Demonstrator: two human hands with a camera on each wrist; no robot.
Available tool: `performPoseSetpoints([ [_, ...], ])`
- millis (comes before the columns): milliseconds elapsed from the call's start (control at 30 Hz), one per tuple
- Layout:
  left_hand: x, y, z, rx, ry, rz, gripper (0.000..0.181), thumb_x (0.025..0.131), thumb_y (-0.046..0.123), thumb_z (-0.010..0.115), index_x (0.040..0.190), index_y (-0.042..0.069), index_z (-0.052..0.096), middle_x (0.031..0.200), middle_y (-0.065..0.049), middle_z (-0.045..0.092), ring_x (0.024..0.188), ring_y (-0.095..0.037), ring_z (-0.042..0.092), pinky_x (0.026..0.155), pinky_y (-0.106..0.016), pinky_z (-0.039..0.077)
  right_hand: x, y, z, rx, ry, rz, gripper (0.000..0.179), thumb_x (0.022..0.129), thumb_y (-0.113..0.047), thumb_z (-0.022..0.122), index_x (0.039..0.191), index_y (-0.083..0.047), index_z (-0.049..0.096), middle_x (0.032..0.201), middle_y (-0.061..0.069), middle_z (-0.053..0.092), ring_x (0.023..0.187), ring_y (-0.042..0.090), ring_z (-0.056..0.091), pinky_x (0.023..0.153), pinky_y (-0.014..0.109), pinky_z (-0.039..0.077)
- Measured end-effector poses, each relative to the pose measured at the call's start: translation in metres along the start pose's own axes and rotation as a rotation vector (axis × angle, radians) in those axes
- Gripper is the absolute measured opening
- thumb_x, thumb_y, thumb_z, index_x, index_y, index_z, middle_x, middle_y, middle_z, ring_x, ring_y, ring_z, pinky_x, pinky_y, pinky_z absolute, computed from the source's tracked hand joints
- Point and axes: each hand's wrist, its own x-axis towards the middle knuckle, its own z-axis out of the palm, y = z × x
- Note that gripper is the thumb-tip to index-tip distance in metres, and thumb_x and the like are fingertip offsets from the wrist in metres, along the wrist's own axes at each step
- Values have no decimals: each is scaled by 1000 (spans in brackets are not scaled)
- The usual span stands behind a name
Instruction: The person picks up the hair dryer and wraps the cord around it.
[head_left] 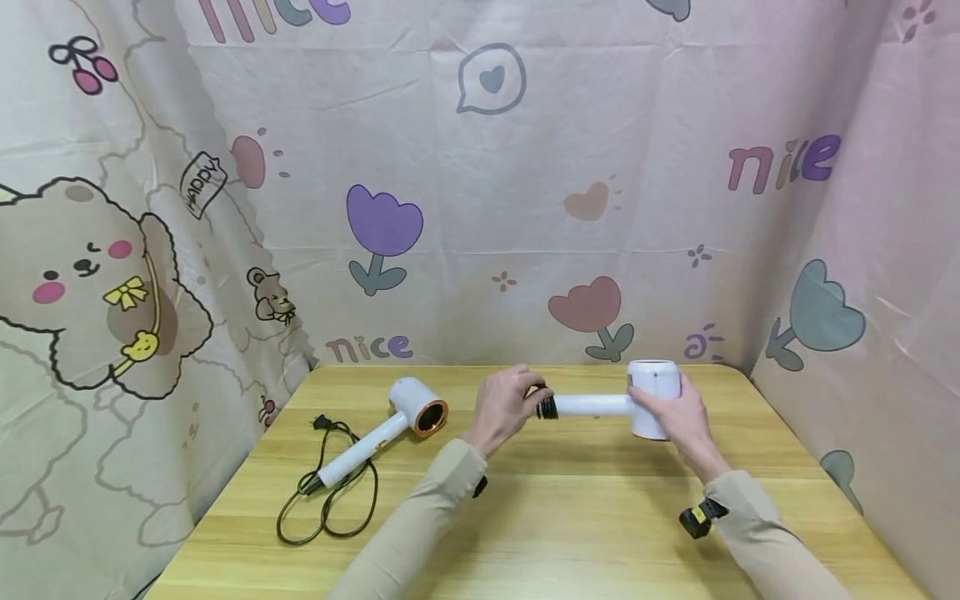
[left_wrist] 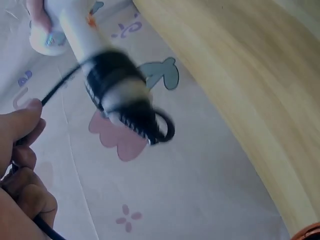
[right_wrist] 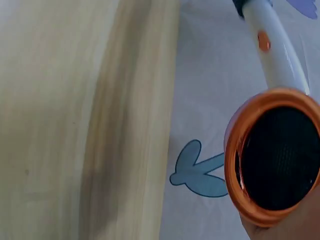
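My right hand (head_left: 678,415) grips the white barrel of a hair dryer (head_left: 592,406), its handle pointing left. In the right wrist view the orange-rimmed nozzle (right_wrist: 280,157) faces the camera. My left hand (head_left: 506,408) is beside the handle's end and pinches the black power cord (left_wrist: 62,87), seen stretched from the fingers in the left wrist view. Several turns of that cord are wound around the handle's lower end, with a small loop sticking out at the tip. A second white hair dryer (head_left: 360,454) lies on the left of the table, its orange-rimmed end toward the right.
The second dryer's black cord (head_left: 330,533) lies in loops on the wooden table (head_left: 570,525), its plug (head_left: 322,422) near the left edge. A printed curtain (head_left: 480,183) hangs behind the table and along both sides.
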Motion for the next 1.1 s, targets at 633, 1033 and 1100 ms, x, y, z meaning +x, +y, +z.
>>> performPoseSetpoints([
  [633, 0, -33, 16, -298, -199, -282, 14, 90, 26, 71, 95, 17, 79, 90, 1, 77, 76, -11, 68, 67, -24, 54, -6, 10, -15, 380, -259, 167, 44, 97, -35, 60, 132, -20, 37, 92, -9, 65, 80, 13, 69, 70, 36, 61],
  [1033, -17, -23, 40, -320, -342, -245, 25, 98, 31, 60, 106, 15, 77, 82, 3, 74, 55, 0, 49, 51, -17, 44, 1, -7, -1, 661, -29, 438, 50, 87, -42, 73, 119, -22, 41, 88, -12, 64, 81, 5, 65, 79, 24, 58],
  [1100, -18, -10, 38, -263, -310, -179, 23, 98, 29, 61, 98, 15, 78, 74, 5, 71, 51, 2, 45, 48, -14, 41, 4, -7, 3, 600, 68, 409, 64, 83, -45, 76, 129, -19, 40, 97, -11, 60, 85, 5, 62, 77, 22, 57],
])
